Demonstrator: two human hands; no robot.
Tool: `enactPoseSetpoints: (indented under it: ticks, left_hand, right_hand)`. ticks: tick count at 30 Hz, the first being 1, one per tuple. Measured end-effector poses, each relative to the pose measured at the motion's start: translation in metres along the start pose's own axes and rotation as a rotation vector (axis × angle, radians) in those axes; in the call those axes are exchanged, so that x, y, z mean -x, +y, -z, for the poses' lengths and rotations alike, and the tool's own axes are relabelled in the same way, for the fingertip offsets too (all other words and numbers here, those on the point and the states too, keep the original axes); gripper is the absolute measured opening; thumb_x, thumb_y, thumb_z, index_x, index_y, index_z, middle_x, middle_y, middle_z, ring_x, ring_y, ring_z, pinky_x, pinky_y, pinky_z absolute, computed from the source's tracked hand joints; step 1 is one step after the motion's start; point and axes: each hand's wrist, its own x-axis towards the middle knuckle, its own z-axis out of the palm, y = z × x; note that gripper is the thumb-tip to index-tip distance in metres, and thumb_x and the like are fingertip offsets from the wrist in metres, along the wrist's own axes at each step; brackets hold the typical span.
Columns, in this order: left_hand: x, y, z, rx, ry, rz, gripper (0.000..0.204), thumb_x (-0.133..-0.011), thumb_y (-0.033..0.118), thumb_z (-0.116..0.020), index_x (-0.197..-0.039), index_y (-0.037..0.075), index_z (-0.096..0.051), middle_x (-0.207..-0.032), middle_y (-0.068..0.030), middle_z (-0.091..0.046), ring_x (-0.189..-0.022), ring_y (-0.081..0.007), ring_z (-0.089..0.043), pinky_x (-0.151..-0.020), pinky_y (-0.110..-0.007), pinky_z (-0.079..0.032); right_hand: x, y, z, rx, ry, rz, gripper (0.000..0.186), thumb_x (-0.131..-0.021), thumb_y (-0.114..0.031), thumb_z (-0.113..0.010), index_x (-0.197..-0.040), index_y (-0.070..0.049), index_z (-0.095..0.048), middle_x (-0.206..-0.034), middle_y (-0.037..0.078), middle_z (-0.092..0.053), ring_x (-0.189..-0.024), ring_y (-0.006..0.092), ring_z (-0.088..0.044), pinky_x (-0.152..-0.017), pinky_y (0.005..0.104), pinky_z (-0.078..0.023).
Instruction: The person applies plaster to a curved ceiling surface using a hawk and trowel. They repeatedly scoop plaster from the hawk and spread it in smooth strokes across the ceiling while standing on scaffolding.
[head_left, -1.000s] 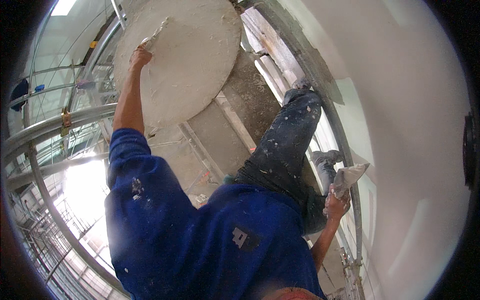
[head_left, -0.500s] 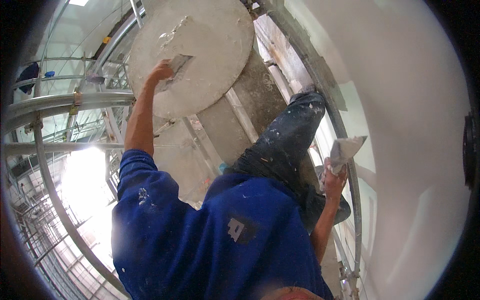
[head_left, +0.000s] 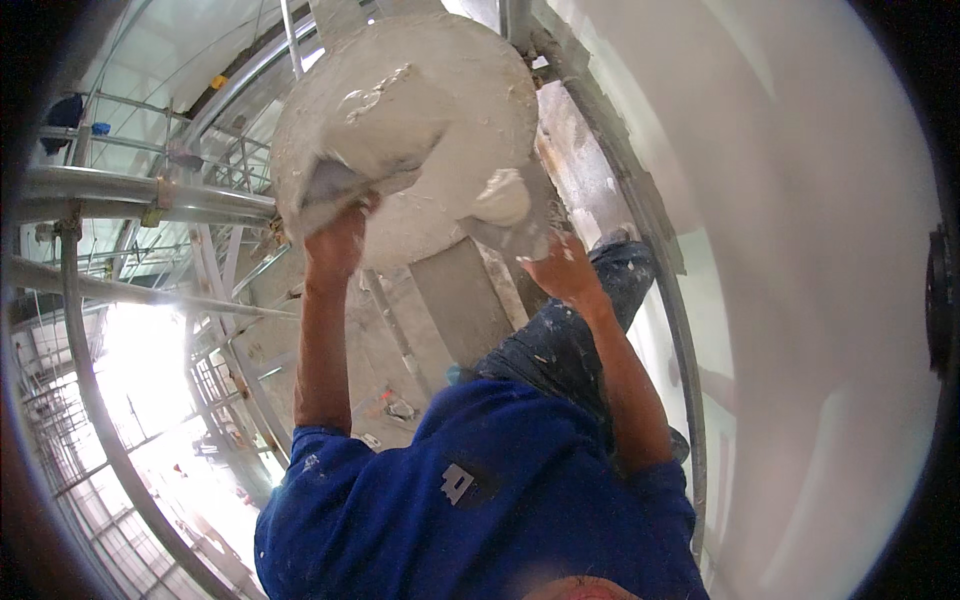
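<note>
My left hand [head_left: 338, 242] is closed round a plastering trowel [head_left: 345, 182], its grey blade smeared by motion over the left part of a round board [head_left: 480, 85]. Wet white plaster covers that board, with a raised ridge of it [head_left: 385, 90] toward the far side. At the board's near right edge, my right hand [head_left: 566, 270] grips a broad putty knife [head_left: 490, 236]. A lump of white plaster [head_left: 503, 198] sits on the knife's blade. Both handles are mostly hidden by my fingers.
Metal scaffold pipes [head_left: 150, 190] run along the left. A smooth pale curved wall [head_left: 800, 250] rises on the right, behind a curved metal rail [head_left: 682, 340]. My bent leg [head_left: 550, 350] lies below the board, above grey planks [head_left: 460, 300].
My right hand has swung up and left from beside the rail to the board, and plaster now shows on its knife. My left hand has moved slightly right and nearer, its trowel turned.
</note>
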Motion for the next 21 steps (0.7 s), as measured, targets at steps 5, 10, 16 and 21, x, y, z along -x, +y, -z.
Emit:
enactPoseSetpoints:
  ticks: [5, 10, 16, 21]
  left_hand:
    - [0.002, 0.055, -0.052, -0.465, -0.622, -0.509, 0.024, -0.074, 0.015, -0.057, -0.096, 0.006, -0.06, -0.106, -0.0105, -0.055, -0.104, -0.0274, -0.047, -0.091, -0.041, -0.032]
    - [0.006, 0.005, -0.021, -0.667, -0.379, -0.251, 0.025, -0.066, 0.004, -0.059, -0.091, 0.003, -0.059, -0.099, -0.0116, -0.058, -0.097, -0.0278, -0.051, -0.087, -0.037, -0.035]
    - [-0.025, -0.038, 0.037, -1.034, -0.2, 0.141, 0.025, -0.066, 0.008, -0.057, -0.09, 0.001, -0.057, -0.078, -0.0109, -0.06, -0.071, -0.0204, -0.057, -0.065, -0.032, -0.044]
    - [-0.067, -0.033, 0.055, -0.924, -0.15, 0.566, 0.032, -0.068, 0.015, -0.06, -0.096, 0.002, -0.055, -0.077, -0.0059, -0.058, -0.071, -0.0135, -0.053, -0.064, -0.029, -0.044]
  right_hand:
    - [-0.044, -0.016, -0.006, 0.212, 0.264, 0.327, 0.02, -0.069, -0.028, -0.059, -0.081, -0.012, -0.057, -0.088, 0.011, -0.054, -0.079, 0.0263, -0.05, -0.064, 0.0405, -0.039]
    - [-0.038, -0.013, -0.009, 0.156, 0.258, 0.221, 0.016, -0.068, -0.03, -0.061, -0.077, -0.017, -0.06, -0.087, 0.022, -0.052, -0.076, 0.0305, -0.048, -0.067, 0.0423, -0.038]
    - [-0.011, 0.005, 0.029, 0.144, 0.084, 0.028, 0.023, -0.068, -0.021, -0.06, -0.091, -0.021, -0.061, -0.105, 0.019, -0.046, -0.104, 0.0316, -0.039, -0.085, 0.0481, -0.033]
    - [0.043, 0.02, 0.002, 0.116, 0.076, -0.109, 0.018, -0.071, -0.024, -0.059, -0.088, -0.017, -0.062, -0.108, 0.019, -0.042, -0.104, 0.0327, -0.038, -0.083, 0.0443, -0.033]
